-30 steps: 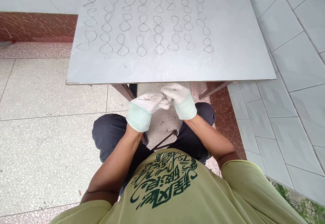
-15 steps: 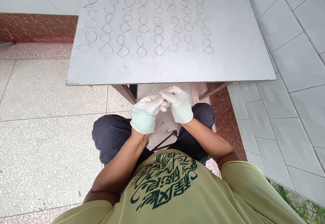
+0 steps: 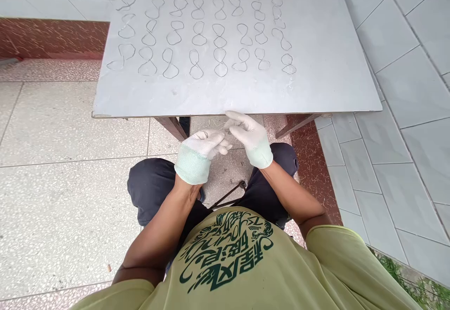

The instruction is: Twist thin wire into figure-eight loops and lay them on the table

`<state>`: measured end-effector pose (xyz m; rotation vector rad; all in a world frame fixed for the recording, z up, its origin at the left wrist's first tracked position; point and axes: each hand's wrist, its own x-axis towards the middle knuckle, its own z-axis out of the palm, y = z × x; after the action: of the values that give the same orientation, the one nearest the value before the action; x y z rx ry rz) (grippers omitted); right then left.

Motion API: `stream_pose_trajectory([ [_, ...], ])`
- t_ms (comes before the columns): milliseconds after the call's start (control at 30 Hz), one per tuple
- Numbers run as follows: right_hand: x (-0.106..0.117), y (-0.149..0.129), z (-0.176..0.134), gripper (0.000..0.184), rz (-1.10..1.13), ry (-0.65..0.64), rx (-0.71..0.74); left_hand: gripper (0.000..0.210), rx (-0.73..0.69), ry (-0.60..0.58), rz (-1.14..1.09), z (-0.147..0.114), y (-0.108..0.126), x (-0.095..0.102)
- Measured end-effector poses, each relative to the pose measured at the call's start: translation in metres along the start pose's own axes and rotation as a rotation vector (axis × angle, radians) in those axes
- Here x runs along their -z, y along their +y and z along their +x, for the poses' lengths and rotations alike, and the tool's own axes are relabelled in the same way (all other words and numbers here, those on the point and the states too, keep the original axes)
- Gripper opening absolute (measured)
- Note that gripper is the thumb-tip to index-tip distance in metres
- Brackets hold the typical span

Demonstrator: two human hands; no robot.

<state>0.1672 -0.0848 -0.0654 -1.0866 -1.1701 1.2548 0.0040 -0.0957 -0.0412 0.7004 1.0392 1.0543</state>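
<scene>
Both my hands wear white knit gloves and meet just below the near edge of a grey board (image 3: 316, 80). My left hand (image 3: 202, 148) is curled, pinching a thin piece of wire (image 3: 230, 127) that runs to my right hand (image 3: 248, 134). The right hand's fingers are spread a little, with its thumb and forefinger on the same wire. Much of the wire is hidden by the gloves. On the board lie several rows of figure-eight wire loops (image 3: 220, 61).
The board rests on reddish-brown wooden legs (image 3: 172, 124). My knees in dark trousers (image 3: 151, 183) are below the hands, with a thin dark rod (image 3: 228, 192) on the floor between them. Speckled floor tiles lie left, white tiles right.
My right hand has lifted slightly toward the board's edge and its fingers have spread. My left hand has dropped a little. The hands are a bit further apart.
</scene>
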Motion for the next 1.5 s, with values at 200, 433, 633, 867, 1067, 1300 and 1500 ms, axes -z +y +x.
stream_pose_trajectory([
  [200, 0.009, 0.006, 0.001, 0.019, -0.432, 0.054, 0.357, 0.041, -0.011, 0.035, 0.047, -0.002, -0.003, -0.001],
  [433, 0.022, 0.018, 0.007, 0.03, -0.631, -0.043, 0.631, 0.038, 0.01, 0.003, 0.14, 0.002, -0.005, 0.005],
  [633, 0.015, 0.011, 0.004, 0.031, -0.577, -0.046, 0.551, 0.033, -0.077, 0.024, 0.206, 0.005, -0.014, 0.011],
  [867, 0.012, 0.002, 0.003, 0.019, -0.54, -0.076, 0.34, 0.032, -0.116, 0.052, 0.165, 0.004, -0.012, 0.011],
  [1067, 0.012, -0.013, 0.004, 0.029, -0.591, -0.189, 0.285, 0.036, -0.101, -0.014, 0.239, 0.004, -0.009, 0.012],
  [1300, 0.019, -0.015, 0.017, 0.039, -0.742, -0.386, 0.371, 0.043, -0.086, -0.126, 0.217, 0.004, -0.005, 0.015],
  [1500, 0.027, -0.024, 0.023, 0.045, -0.808, -0.577, 0.463, 0.052, -0.045, -0.303, 0.261, 0.008, 0.001, 0.02],
])
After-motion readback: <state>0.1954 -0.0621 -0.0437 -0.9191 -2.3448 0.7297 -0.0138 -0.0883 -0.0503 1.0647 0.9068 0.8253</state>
